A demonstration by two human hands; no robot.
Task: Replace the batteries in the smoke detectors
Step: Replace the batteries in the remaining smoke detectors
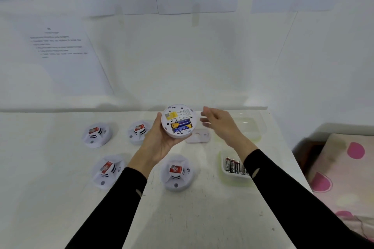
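Observation:
My left hand [159, 143] holds a round white smoke detector [179, 120] above the table, its back turned to me. Two blue and gold batteries [181, 124] lie in its uncovered compartment. My right hand [219, 124] hovers just right of the detector, fingers spread, holding nothing. A white mounting plate [199, 136] lies on the table under the detector. Several more smoke detectors with red labels rest face up on the table: back left [96, 135], back middle [138, 132], front left [107, 171], front middle [176, 173].
A clear tray [226, 172] with several black and red batteries sits at the front right, partly behind my right sleeve. An empty-looking clear container [250, 127] stands behind it. Printed sheets hang on the wall. A pink-spotted cushion [344, 178] lies past the table's right edge.

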